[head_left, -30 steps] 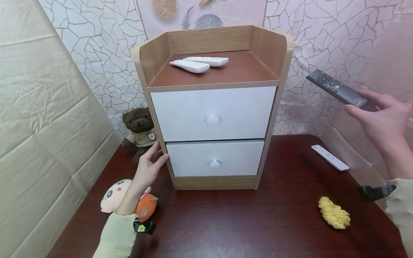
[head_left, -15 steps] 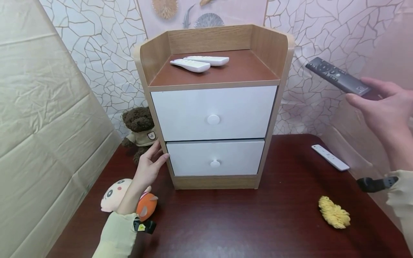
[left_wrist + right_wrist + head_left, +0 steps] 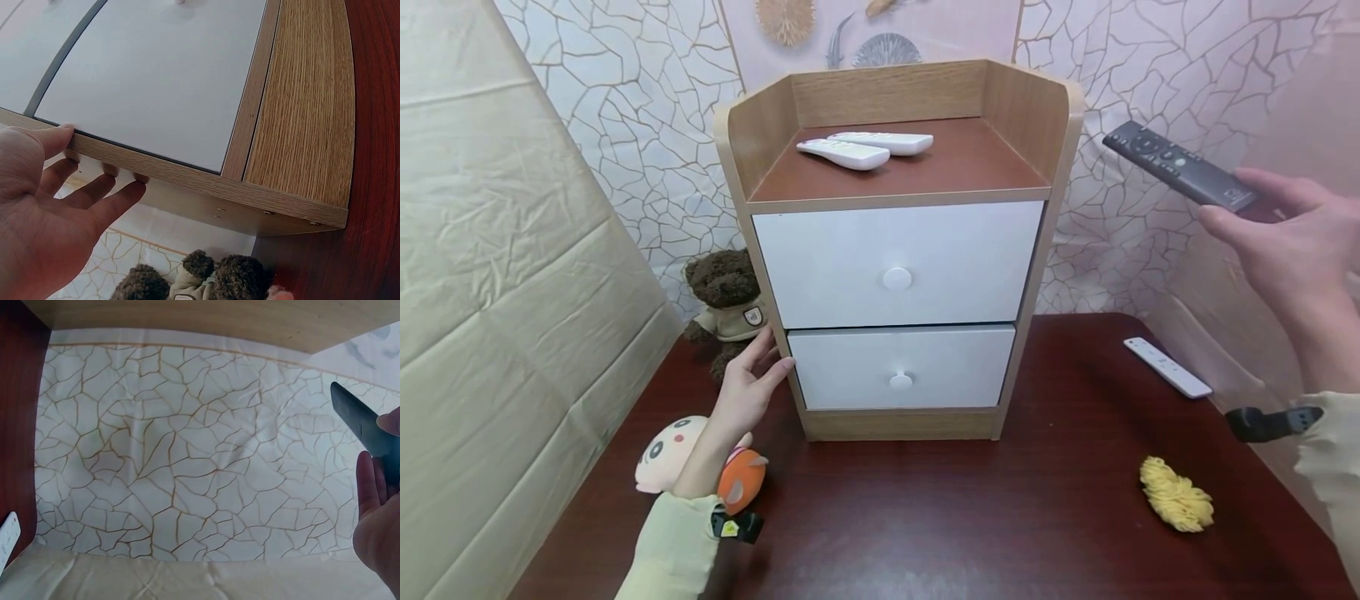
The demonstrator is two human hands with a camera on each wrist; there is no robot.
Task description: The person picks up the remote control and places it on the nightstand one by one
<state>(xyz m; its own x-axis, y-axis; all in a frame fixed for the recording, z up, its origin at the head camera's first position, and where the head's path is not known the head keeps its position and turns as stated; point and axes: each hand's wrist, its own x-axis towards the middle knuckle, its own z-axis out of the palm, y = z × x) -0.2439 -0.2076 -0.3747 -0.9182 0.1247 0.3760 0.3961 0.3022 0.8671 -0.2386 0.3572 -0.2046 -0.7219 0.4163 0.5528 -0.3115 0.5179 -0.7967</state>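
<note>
In the head view, a wooden cabinet (image 3: 901,425) with two white drawers stands in the middle. My left hand (image 3: 747,387) holds its left front edge, the thumb on the front and the fingertips against the side panel, as the left wrist view also shows. At the right, my right hand (image 3: 1296,242) grips a black remote control (image 3: 1180,167) by its near end, held up in the air beside the cabinet with its buttons showing. Two white remote controls (image 3: 850,154) lie overlapping on the cabinet's brown top shelf.
A brown teddy bear (image 3: 722,279) sits left of the cabinet. A plush doll (image 3: 670,450) lies partly behind my left forearm. On the dark red table (image 3: 925,517), a white remote (image 3: 1167,367) and a bundle of yellow yarn (image 3: 1176,496) lie at the right. Patterned cloth hangs behind.
My right hand has risen and drifted slightly left with the black remote control. My left hand stays at the cabinet's edge.
</note>
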